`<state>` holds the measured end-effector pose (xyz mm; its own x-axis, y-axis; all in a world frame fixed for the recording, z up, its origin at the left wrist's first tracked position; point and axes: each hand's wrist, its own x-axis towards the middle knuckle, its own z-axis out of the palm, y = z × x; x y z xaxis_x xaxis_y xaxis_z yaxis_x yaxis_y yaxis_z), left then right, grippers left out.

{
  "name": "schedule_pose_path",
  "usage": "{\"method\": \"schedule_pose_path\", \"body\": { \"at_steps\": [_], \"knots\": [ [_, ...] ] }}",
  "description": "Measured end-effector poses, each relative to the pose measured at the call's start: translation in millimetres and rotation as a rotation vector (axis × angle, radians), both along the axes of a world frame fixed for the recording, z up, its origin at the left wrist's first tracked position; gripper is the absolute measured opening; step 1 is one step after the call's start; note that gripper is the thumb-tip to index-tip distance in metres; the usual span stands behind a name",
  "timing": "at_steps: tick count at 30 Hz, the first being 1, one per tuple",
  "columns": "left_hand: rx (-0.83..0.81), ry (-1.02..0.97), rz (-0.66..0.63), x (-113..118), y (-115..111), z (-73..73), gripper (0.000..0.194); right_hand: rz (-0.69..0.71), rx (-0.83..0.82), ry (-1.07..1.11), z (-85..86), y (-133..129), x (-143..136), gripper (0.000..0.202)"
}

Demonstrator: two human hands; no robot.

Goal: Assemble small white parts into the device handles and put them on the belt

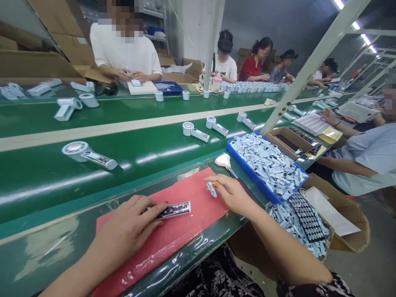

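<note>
Factory table point(192, 247) beside green conveyor point(139, 152); left hand point(130, 227) pressing strip point(172, 210) onto red mat point(185, 231), right hand point(232, 193) pinching small part point(212, 189). Loose pinch: likely drop.

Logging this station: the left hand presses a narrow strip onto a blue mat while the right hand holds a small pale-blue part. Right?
Not quite: the mat is red, not blue, as the head view shows. The left hand does press the strip onto it, and the right hand holds the pale-blue part.

No text can be read: the markings on the dark strip point(172, 210) under the left hand point(131, 229) are too blurred.
</note>
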<state>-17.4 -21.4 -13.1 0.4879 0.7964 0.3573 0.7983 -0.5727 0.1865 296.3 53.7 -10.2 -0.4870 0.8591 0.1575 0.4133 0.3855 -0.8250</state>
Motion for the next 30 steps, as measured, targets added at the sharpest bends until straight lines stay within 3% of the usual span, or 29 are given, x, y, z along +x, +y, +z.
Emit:
{"method": "schedule_pose_path", "body": {
  "at_steps": [3, 5, 9, 12, 15, 19, 23, 27, 30],
  "knots": [
    [0.009, 0.033, -0.005, 2, 4, -2.6, 0.032, -0.04, 0.331, -0.588, -8.7, -4, -8, 0.034],
    [-0.02, 0.046, 0.008, -1, 5, -4.1, 0.032, -0.028, 0.385, -0.702, -16.1, -8, -10, 0.034],
    [-0.044, 0.024, 0.028, -3, 1, -8.1, 0.036, -0.099, 0.379, -0.596, -24.6, -15, 3, 0.046],
    [-0.059, 0.003, 0.06, 1, -2, -8.1, 0.029, -0.174, 0.354, -0.631, -22.8, -17, 15, 0.025],
    [-0.155, 0.031, 0.089, 7, -2, -3.4, 0.025, -0.208, 0.323, -0.559, -13.2, -19, 6, 0.016],
    [-0.26, 0.011, 0.111, 11, -4, 5.2, 0.026, -0.033, 0.291, -0.374, 7.4, -27, -44, 0.015],
    [-0.231, -0.157, 0.089, 12, -9, 11.6, 0.031, 0.202, 0.34, -0.511, 18.7, -35, -89, 0.019],
    [-0.194, -0.252, 0.068, 9, -11, 10.7, 0.027, 0.231, 0.348, -0.552, 21.7, -37, -97, 0.022],
    [-0.157, -0.282, 0.074, 0, -9, -4.3, 0.025, 0.237, 0.306, -0.495, 23.5, -35, -95, 0.024]
  ]
}}
